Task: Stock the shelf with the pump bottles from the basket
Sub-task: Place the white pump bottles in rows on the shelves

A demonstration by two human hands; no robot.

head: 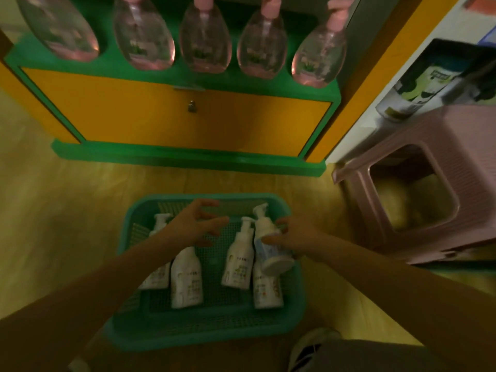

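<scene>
The right hand (298, 237) has its grip clamped around a white pump bottle (268, 242), lifted and tilted above the right edge of the green basket (214, 328) on the floor. The left hand (193, 226) hovers over the basket's far edge, fingers spread and empty. Four more white bottles (186, 277) lie flat inside. These look like smooth, rigid plastic, probably moderately heavy if full and a little slippery; the body below the shoulder seems the safest hold, not the pump head, which could depress or turn.
</scene>
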